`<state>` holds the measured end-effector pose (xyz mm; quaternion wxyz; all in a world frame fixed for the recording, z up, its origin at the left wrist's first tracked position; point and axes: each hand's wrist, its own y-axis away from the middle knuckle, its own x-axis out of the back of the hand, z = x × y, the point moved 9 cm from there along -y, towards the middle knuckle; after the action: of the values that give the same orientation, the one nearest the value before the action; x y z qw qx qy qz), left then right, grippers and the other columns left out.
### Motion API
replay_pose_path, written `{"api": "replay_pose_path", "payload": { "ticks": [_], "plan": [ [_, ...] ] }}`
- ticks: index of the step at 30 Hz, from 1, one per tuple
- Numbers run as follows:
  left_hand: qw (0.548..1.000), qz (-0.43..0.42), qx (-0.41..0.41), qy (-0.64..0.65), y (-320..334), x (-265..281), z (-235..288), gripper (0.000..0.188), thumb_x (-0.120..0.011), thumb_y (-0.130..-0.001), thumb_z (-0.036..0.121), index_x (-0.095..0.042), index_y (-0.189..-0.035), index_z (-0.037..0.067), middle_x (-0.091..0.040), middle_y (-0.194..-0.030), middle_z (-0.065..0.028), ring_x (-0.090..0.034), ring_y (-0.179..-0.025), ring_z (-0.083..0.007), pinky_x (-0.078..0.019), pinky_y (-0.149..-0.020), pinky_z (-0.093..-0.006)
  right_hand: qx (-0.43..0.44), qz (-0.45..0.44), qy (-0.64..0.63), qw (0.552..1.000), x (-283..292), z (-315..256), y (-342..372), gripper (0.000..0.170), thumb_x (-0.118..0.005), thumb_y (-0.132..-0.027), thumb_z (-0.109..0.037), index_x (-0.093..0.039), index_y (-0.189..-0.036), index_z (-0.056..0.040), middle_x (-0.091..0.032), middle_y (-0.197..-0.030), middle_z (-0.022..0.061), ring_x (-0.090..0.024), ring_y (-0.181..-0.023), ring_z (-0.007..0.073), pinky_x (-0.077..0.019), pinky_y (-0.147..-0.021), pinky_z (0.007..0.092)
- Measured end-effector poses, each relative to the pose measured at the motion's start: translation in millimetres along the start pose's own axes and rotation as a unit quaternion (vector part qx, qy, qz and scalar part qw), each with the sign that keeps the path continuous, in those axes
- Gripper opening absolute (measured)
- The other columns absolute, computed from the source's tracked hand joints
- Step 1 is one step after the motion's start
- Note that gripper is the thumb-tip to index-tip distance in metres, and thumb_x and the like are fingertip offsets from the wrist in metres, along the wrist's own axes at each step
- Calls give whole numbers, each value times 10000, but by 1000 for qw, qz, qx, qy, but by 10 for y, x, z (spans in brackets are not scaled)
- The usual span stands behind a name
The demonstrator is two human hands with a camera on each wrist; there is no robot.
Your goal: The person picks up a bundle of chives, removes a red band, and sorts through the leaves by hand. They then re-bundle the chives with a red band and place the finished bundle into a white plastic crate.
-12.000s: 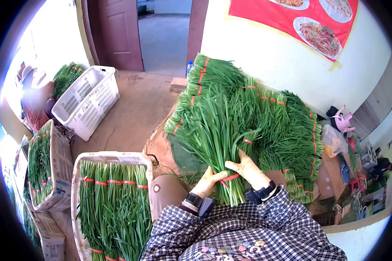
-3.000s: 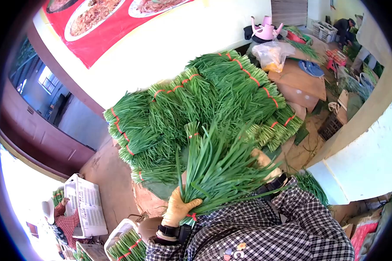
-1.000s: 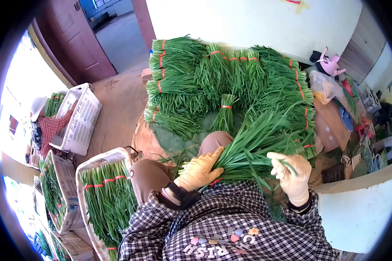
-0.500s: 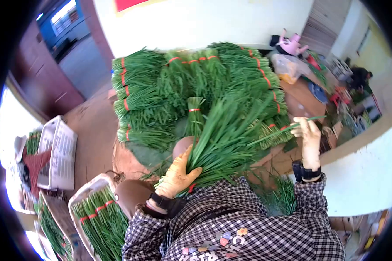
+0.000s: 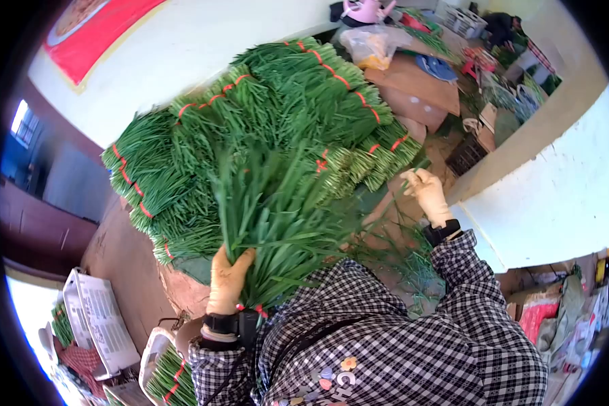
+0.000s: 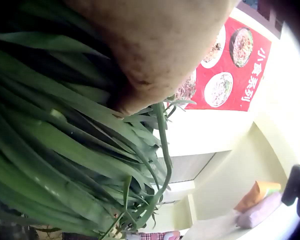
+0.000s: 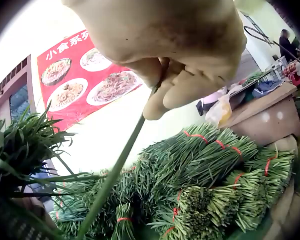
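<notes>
My gloved left hand (image 5: 227, 281) grips a large bundle of garlic chives (image 5: 277, 223), its long leaves fanned up and a red tie low on it. In the left wrist view the left hand (image 6: 160, 45) lies against the dark green leaves (image 6: 55, 140), its fingers mostly hidden. Off to the right, my gloved right hand (image 5: 427, 195) is raised apart from the bundle. The right wrist view shows the right hand (image 7: 170, 55) pinching one long chive leaf (image 7: 112, 177) that hangs down to the lower left.
Tied chive bundles (image 5: 271, 101) are piled against the wall ahead. Loose leaves (image 5: 413, 271) lie on the floor at right, beside a white-faced ledge (image 5: 541, 210). A white crate (image 5: 105, 325) and a filled basket (image 5: 157, 348) stand at lower left. Flattened cardboard (image 5: 416, 81) lies beyond.
Twelve seconds ago both hands held the bundle; the right hand later came away with a leaf. In the last half second the view has swung right and the bundle has tipped more upright.
</notes>
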<state>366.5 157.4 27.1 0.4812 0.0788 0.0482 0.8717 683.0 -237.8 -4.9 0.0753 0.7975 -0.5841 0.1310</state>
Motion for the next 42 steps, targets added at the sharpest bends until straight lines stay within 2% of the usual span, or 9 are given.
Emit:
{"api": "replay_pose_path", "payload": {
  "ticks": [9, 14, 21, 22, 23, 27, 35, 38, 42],
  "plan": [
    [993, 29, 35, 112, 109, 27, 12, 203, -668, -975, 46, -693, -1175, 27, -714, -1056, -13, -643, -935, -122, -523, -863, -280, 14, -141, 645, 751, 615, 491, 558, 387, -679, -926, -427, -776, -895, -53, -705, -769, 216, -707, -762, 408, -557, -721, 490],
    [993, 20, 59, 104, 144, 74, -20, 251, -691, -949, 17, -680, -1200, 30, -718, -1087, -17, -642, -970, -121, -521, -894, -285, -95, -282, 131, 946, -319, 147, 763, 605, -731, -940, -408, -587, -1386, -25, -722, -1223, 156, -702, -1091, 255, -538, -964, 385],
    [996, -64, 35, 58, 214, -167, 206, 445, -743, -868, -4, -603, -1289, 20, -705, -1109, -43, -655, -1009, -153, -529, -918, -307, 133, -402, -133, 896, -2066, -1659, 957, 555, -573, -1070, -328, -487, -1500, 13, -662, -1246, 230, -693, -998, 269, -488, -1011, 357],
    [996, -61, 23, 58, 213, -185, 194, 449, -740, -868, -9, -598, -1293, 19, -704, -1111, -41, -654, -1015, -150, -526, -924, -305, 337, -397, -126, 844, -2302, -1508, 925, 528, -747, -963, -361, -649, -1330, 6, -717, -1242, 145, -679, -1047, 181, -519, -936, 362],
    [997, -59, 11, 58, 207, -182, 176, 454, -738, -869, -13, -592, -1298, 18, -703, -1114, -38, -653, -1022, -147, -523, -930, -302, 33, -357, -318, 878, -2472, -1504, 892, 495, -756, -954, -390, -689, -1252, -1, -747, -1133, 123, -693, -937, 191, -536, -870, 370],
    [975, -5, 66, 211, 214, 160, -217, 372, -707, -912, -19, -650, -1274, 46, -721, -1138, -41, -669, -1024, -140, -538, -935, -309, 138, -324, -190, 916, -2367, -1488, 865, 523, -784, -910, -441, -710, -1182, -1, -746, -1110, 115, -698, -975, 222, -536, -910, 365],
    [956, -6, 67, 285, 207, 130, -159, 326, -631, -964, 0, -647, -1287, 42, -717, -1191, -84, -696, -1050, -204, -577, -926, -364, -43, -302, -239, 922, -2227, -1109, 942, 428, -823, -894, -250, -693, -1227, -14, -737, -1148, 75, -680, -1027, 183, -531, -915, 361],
    [948, -6, 61, 312, 184, 133, -200, 309, -638, -960, 3, -659, -1266, 35, -725, -1171, -94, -703, -1031, -215, -584, -913, -365, 82, -325, -103, 937, -2215, -1191, 948, 386, -835, -884, -210, -707, -1182, -1, -731, -1166, 69, -668, -1047, 154, -528, -911, 334],
    [945, -12, 59, 321, 191, 136, -203, 268, -649, -953, 8, -683, -1218, 22, -741, -1122, -105, -720, -982, -230, -594, -892, -371, -42, -278, -197, 939, -2220, -889, 878, 366, -894, -825, -308, -723, -886, 10, -713, -858, 61, -641, -768, 138, -514, -713, 319]
  ]
}}
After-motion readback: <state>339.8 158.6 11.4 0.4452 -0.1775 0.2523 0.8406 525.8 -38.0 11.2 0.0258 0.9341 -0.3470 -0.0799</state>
